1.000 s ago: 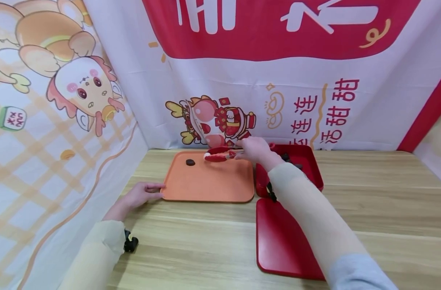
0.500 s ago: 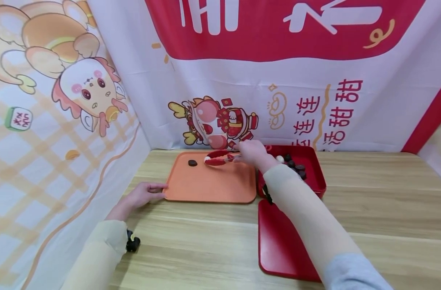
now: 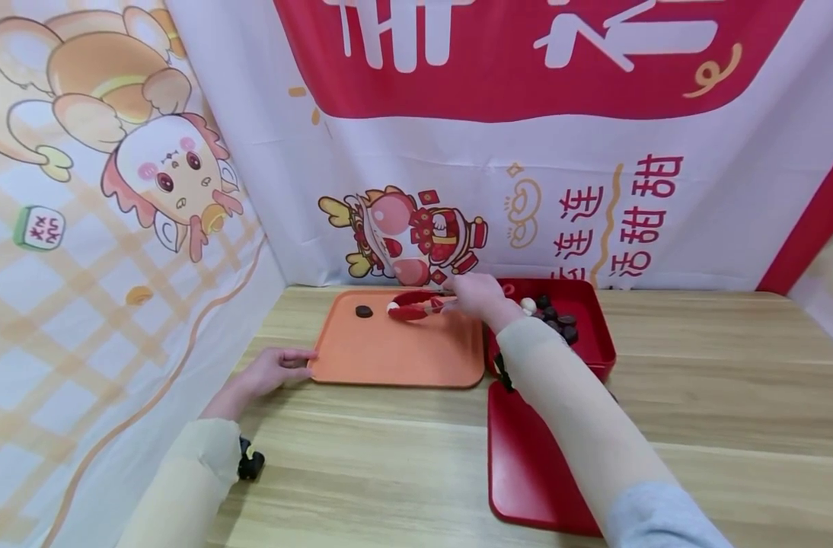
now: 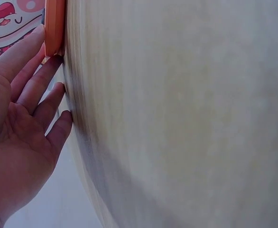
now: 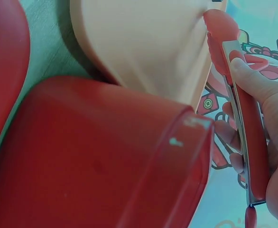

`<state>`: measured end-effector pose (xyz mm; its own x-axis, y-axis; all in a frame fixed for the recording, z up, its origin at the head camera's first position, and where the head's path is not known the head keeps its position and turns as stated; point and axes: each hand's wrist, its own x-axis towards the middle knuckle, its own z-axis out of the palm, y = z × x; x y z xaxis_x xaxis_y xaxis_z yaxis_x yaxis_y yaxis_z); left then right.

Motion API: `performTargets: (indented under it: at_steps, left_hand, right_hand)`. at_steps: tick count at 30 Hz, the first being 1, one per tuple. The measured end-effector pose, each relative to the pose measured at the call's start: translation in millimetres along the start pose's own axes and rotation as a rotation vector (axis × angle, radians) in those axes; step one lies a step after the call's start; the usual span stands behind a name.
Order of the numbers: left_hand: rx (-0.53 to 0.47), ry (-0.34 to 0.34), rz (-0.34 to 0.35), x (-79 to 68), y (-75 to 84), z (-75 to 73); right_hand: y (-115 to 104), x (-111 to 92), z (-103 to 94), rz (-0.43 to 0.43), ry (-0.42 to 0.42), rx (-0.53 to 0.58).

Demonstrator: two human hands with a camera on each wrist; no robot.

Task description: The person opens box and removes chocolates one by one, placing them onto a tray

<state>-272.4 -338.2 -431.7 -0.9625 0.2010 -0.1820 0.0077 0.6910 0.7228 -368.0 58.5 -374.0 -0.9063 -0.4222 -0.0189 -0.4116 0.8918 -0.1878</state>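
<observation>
My right hand [image 3: 481,295] grips red-and-metal tongs [image 3: 419,306] over the far part of an orange tray [image 3: 396,354]. At the tongs' tips is a small white ball [image 3: 392,307]; whether it touches the tray I cannot tell. In the right wrist view, the thumb lies along one arm of the tongs [image 5: 248,128], with fingers curled on the other side. A dark brown chocolate-like piece [image 3: 364,311] lies left of the ball. My left hand [image 3: 272,369] touches the tray's left edge with fairly straight fingers; the left wrist view shows fingertips [image 4: 57,61] beside its rim.
Right of the tray stands a red box [image 3: 598,327] holding several dark pieces [image 3: 560,323] and a white ball [image 3: 528,306]. A red lid [image 3: 529,464] lies in front of it, partly under my right arm. A printed cloth [image 3: 416,152] hangs behind the wooden table.
The tongs have dipped slightly at the tip, still around the white ball. My right forearm has shifted a little left, showing more of the box's contents. My left hand stays at the tray.
</observation>
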Motion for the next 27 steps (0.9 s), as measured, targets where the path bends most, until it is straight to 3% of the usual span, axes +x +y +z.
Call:
performTargets:
  at_steps: [11,16,27]
  left_hand:
    - [0.0,0.004,0.021,-0.5,0.4,1.0]
    - [0.002,0.006,0.032,-0.8,-0.7,1.2]
    - [0.007,0.0,0.052,-0.4,-1.0,2.3]
  right_hand:
    - [6.8,-11.2,-15.3,-0.015,-0.001,-0.031]
    - [11.2,-17.1,-23.4,-0.006,0.007,0.011]
    - [26.0,-44.3,-38.0,-0.064,0.047,-0.002]
